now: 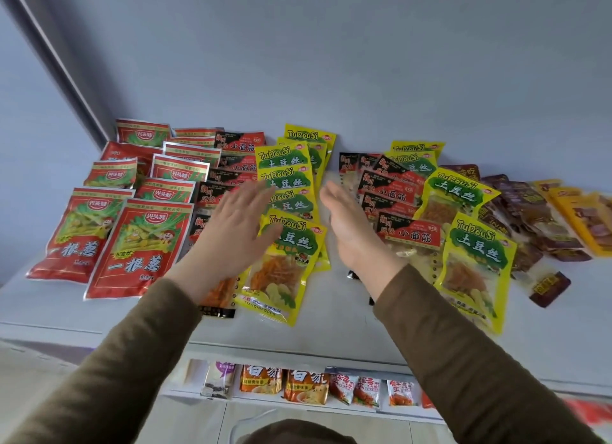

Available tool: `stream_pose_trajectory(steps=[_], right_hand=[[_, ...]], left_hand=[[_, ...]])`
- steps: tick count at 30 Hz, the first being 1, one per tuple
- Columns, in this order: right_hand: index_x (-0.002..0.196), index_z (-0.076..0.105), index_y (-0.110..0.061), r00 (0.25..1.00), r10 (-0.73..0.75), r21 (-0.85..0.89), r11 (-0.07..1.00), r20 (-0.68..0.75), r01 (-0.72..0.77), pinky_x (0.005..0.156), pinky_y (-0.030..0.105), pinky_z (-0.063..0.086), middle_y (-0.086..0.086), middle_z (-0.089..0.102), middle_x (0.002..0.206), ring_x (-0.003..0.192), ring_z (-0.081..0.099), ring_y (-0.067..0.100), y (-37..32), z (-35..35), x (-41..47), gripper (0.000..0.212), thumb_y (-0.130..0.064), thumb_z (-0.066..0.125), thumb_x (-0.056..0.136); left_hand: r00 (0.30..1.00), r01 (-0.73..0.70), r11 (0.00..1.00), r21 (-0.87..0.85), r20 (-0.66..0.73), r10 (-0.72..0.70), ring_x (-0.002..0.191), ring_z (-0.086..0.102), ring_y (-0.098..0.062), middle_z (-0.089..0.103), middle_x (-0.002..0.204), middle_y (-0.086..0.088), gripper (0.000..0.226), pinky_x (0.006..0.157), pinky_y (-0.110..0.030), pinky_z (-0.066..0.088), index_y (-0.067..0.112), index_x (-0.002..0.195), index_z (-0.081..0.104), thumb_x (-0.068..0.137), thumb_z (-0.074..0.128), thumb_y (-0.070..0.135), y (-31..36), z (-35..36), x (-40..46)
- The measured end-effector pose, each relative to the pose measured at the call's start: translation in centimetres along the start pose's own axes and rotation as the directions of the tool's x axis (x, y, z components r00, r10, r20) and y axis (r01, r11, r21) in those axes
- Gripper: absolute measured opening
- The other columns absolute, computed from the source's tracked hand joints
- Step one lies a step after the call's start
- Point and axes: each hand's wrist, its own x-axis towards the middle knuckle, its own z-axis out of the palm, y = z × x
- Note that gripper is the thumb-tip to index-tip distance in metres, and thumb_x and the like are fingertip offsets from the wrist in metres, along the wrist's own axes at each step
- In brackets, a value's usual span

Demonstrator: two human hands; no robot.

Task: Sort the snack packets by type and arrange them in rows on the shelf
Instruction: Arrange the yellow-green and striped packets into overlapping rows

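White shelf top (pixel 331 331) holds overlapping rows by type; left hand (pixel 231 231) and right hand (pixel 351 231), fingers straight, empty, flank the 12 o'clock yellow packets (pixel 288 245), probably squaring them.

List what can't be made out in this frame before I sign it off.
Head view only:
- Black-and-red packets beside the red packets: partly hidden by the left hand.
- Packet under the right hand: covered by hand and sleeve, so its type is unclear.
- Brown packets and orange-yellow packets: blurred, and cut off by the right edge.
- Lower-shelf packets: print too small to read.
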Motion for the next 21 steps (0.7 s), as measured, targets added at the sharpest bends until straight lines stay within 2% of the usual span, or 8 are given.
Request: stream_pose_trajectory(steps=[2,4,5,8,12,14,18,21], right_hand=[[0.158,0.029,-0.024,0.999,0.031,0.025,0.999,0.02,-0.032,0.106,0.026,0.024,-0.007,0.027,0.164,0.15,0.027,0.013,0.8,-0.5,-0.8,0.057,-0.037,0.048,0.106],[0.157,0.032,-0.025,0.997,0.064,0.044,0.997,0.044,-0.066,0.112,0.029,0.023,-0.008,0.032,0.162,0.149,0.029,0.012,1.6,-0.4,-1.5,0.056,-0.039,0.048,0.106],[0.157,0.033,-0.025,0.996,0.075,0.049,0.996,0.053,-0.077,0.115,0.031,0.023,-0.008,0.034,0.161,0.149,0.029,0.012,1.9,-0.2,-1.9,0.055,-0.04,0.048,0.106],[0.157,0.031,-0.027,0.996,0.075,0.068,0.995,0.046,-0.078,0.119,0.034,0.023,-0.009,0.034,0.161,0.147,0.03,0.01,2.5,0.5,-2.7,0.056,-0.042,0.047,0.105],[0.158,0.025,-0.031,0.996,0.085,0.083,0.993,0.021,-0.086,0.108,0.029,0.024,-0.011,0.026,0.164,0.146,0.026,0.006,3.0,1.0,-4.0,0.062,-0.048,0.048,0.104],[0.159,0.025,-0.031,0.996,0.087,0.083,0.993,0.016,-0.088,0.107,0.029,0.025,-0.009,0.026,0.164,0.146,0.028,0.007,3.1,1.0,-4.5,0.062,-0.048,0.048,0.103],[0.158,0.028,-0.031,0.995,0.1,0.041,0.994,0.021,-0.101,0.117,0.036,0.026,-0.01,0.031,0.162,0.147,0.03,0.012,3.2,0.4,-5.0,0.062,-0.051,0.048,0.102],[0.157,0.029,-0.032,0.997,0.078,0.017,0.997,-0.008,-0.078,0.111,0.03,0.024,-0.012,0.03,0.162,0.149,0.027,0.011,2.3,0.1,-4.5,0.063,-0.054,0.048,0.101]], left_hand=[[0.976,-0.178,0.981,0.078,0.145,0.165,0.159,-0.001,-0.014,0.003,0.171,0.01,0.075,0.127,-0.046,-0.006,0.043,0.161,0.014,0.095,0.021,0.077,0.5,0.1,-2.8],[0.954,-0.222,0.96,0.173,0.242,0.177,0.157,-0.01,-0.011,-0.006,0.169,0.015,0.079,0.127,-0.049,-0.01,0.048,0.16,0.006,0.091,0.017,0.084,1.1,1.2,-4.4],[0.959,-0.203,0.958,0.202,0.239,0.152,0.157,-0.012,-0.011,-0.007,0.17,0.015,0.079,0.126,-0.049,-0.012,0.048,0.16,0.004,0.091,0.017,0.084,1.5,1.9,-4.8],[0.99,-0.095,0.967,0.237,0.128,0.066,0.159,-0.002,-0.019,0.005,0.172,0.005,0.077,0.127,-0.05,-0.009,0.042,0.162,0.01,0.096,0.021,0.078,3.0,3.4,-5.1],[0.999,0.049,0.973,0.225,0.002,-0.051,0.159,0.01,-0.026,0.018,0.171,-0.003,0.078,0.128,-0.052,0.005,0.031,0.163,0.02,0.098,0.021,0.074,4.7,5.0,-5.3],[0.997,0.071,0.977,0.202,-0.019,-0.069,0.159,0.01,-0.026,0.018,0.171,-0.004,0.079,0.127,-0.053,0.008,0.029,0.163,0.021,0.098,0.018,0.074,5.1,5.5,-5.3],[0.999,0.032,0.982,0.184,-0.015,-0.03,0.159,0.006,-0.026,0.016,0.171,-0.004,0.079,0.128,-0.052,0.004,0.03,0.163,0.018,0.098,0.016,0.074,4.9,5.5,-5.0],[0.995,0.076,0.987,0.144,-0.067,-0.067,0.159,-0.001,-0.029,0.009,0.172,-0.008,0.073,0.128,-0.048,-0.003,0.032,0.164,0.015,0.102,0.016,0.07,4.8,5.4,-4.5]])
